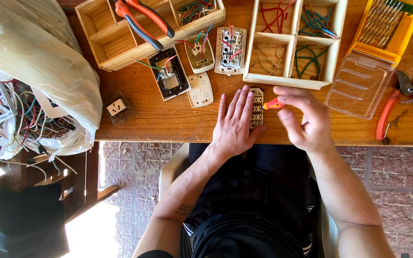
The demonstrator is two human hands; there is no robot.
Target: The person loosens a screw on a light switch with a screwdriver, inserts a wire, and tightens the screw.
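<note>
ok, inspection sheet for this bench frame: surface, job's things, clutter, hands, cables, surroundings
Surface: wooden table, worn, bare along the front edge.
Job's things: small switch module flat on the table; orange-handled screwdriver tipped onto it.
Clutter: opened switch units, white cover plate, dark socket, orange pliers, red cutters, yellow bit case with clear lid.
Hands: left hand pressed flat beside the module; right hand fingers closed on the screwdriver.
Cables: sorted wire offcuts in wooden tray; tangled wires in plastic bag.
Surroundings: brick floor, white chair.
</note>
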